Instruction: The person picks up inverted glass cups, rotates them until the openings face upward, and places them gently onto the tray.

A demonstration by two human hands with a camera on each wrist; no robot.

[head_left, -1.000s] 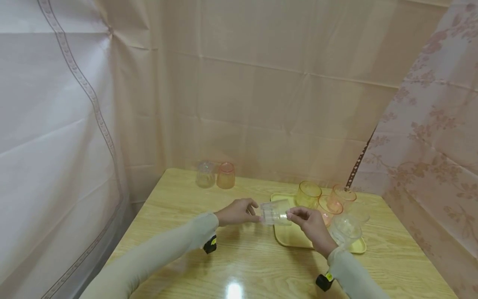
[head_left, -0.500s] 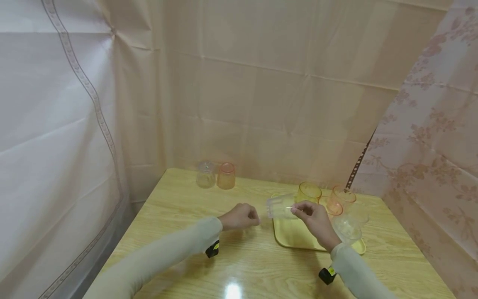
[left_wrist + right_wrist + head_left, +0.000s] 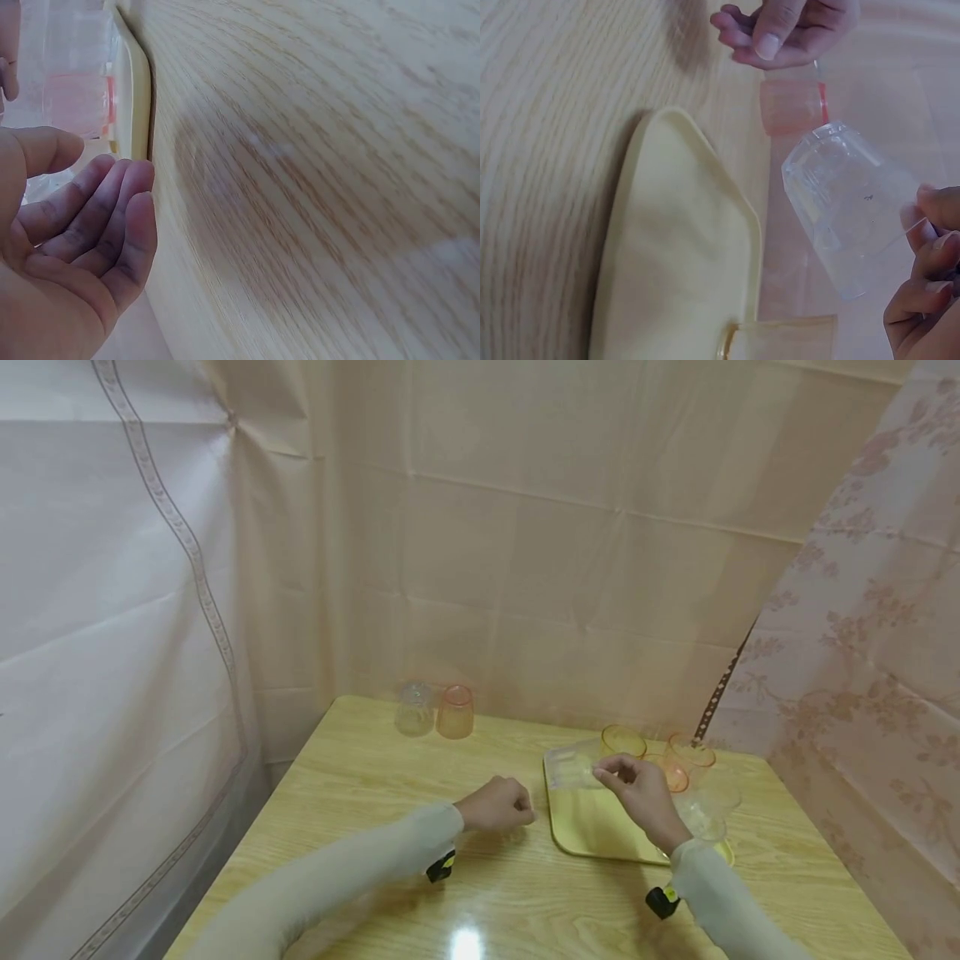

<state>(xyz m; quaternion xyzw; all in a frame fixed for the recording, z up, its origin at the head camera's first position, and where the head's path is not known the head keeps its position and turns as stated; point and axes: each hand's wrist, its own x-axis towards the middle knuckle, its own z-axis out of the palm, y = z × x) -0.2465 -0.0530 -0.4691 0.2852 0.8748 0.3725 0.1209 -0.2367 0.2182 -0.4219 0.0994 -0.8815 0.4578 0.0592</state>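
Note:
A clear plastic cup (image 3: 572, 767) is tilted on its side in the air over the left part of the yellow tray (image 3: 592, 839). My right hand (image 3: 636, 793) pinches the cup's rim between thumb and fingers; in the right wrist view the cup (image 3: 847, 206) points its base away from the fingertips. Left of the tray, above the table, hovers my left hand (image 3: 497, 804). Its fingers (image 3: 112, 217) are loosely curled with nothing in them. On the tray a yellow cup (image 3: 624, 742), orange cups (image 3: 692, 750) and clear cups (image 3: 705, 814) stand partly behind my right hand.
At the table's back left, a clear cup (image 3: 415, 712) and an orange cup (image 3: 455, 713) stand upside down side by side. The wooden table (image 3: 375, 868) meets hanging cloth at the back. Patterned cloth (image 3: 862, 677) hangs on the right.
My left hand has let go of the clear cup and moved slightly down and right. My right hand has carried the cup a little rightward and up, over the tray.

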